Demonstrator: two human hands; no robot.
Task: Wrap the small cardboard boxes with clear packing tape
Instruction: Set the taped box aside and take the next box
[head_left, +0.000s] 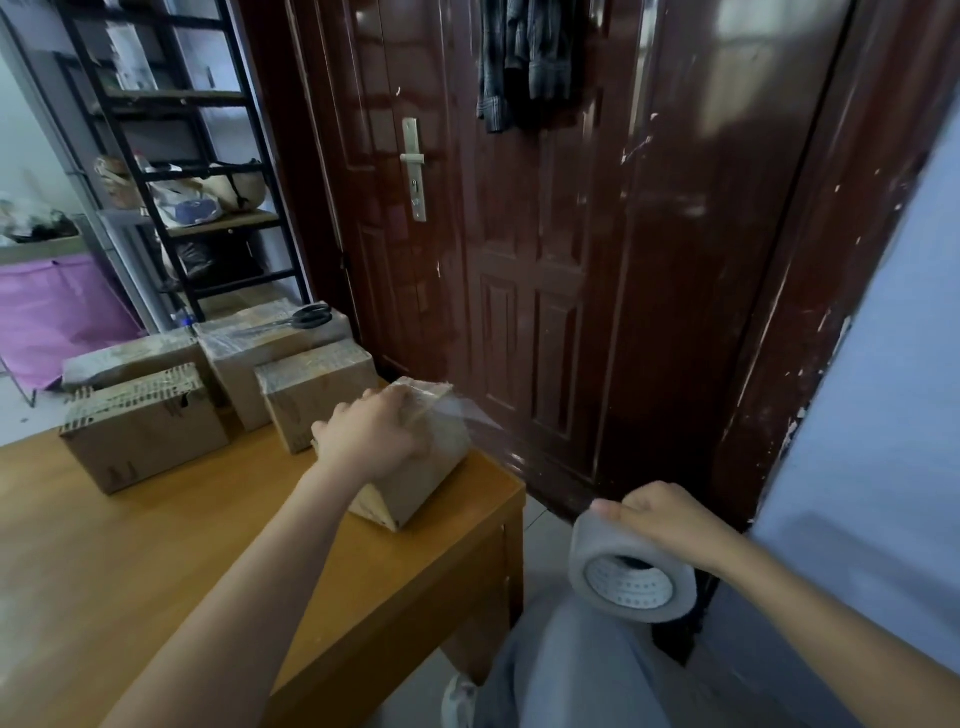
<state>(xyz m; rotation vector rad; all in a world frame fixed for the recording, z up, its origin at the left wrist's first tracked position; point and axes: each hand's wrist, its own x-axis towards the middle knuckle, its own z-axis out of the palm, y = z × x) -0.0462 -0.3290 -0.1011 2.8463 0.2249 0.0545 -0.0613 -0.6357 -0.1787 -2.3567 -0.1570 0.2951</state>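
Small cardboard box (415, 467) tilted up on one edge near the right corner of the wooden table (156, 561), close to the table's far edge. Left hand (371, 436) laid over its top, fingers curled down onto the cardboard, holding it steady. Clear strip of tape (467, 415) stretched from the box's upper right corner out over the table's edge toward the lower right. Tape roll (631, 574) held off the table, above a grey-clad knee (561, 670), gripped from above by the right hand (670, 519), fingers wrapped round its outer face. Four more boxes (145, 431) grouped behind, at the table's far side, one carrying black-handled scissors (306, 318). Dark red door (545, 249) beyond, cloth (524, 57) hanging on it; black metal shelving (176, 171) at left.
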